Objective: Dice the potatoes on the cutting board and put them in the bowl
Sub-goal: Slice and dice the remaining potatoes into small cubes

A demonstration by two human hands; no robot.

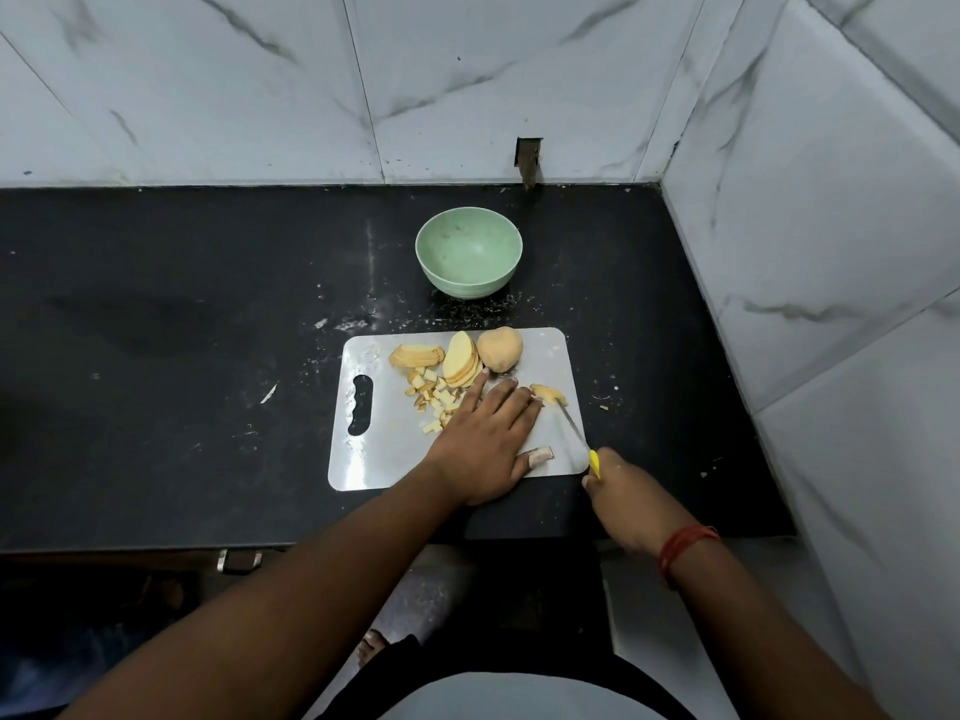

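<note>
A pale cutting board (pixel 363 449) lies on the black counter. On it are a whole potato (pixel 500 348), a fan of potato slices (pixel 461 359), more slices (pixel 417 355) to the left and several diced cubes (pixel 434 397). My left hand (pixel 485 441) lies flat on the board with straight fingers, beside the cubes. My right hand (pixel 621 498) grips a yellow-handled knife (pixel 575 431) whose tip touches a potato piece (pixel 546 393) at the board's right side. An empty green bowl (pixel 468 259) stands behind the board.
White marble-look walls (pixel 831 226) close in the counter at the back and right. The black countertop (pixel 156 356) stretches to the left, with crumbs and smears around the board. The counter's front edge runs just below the board.
</note>
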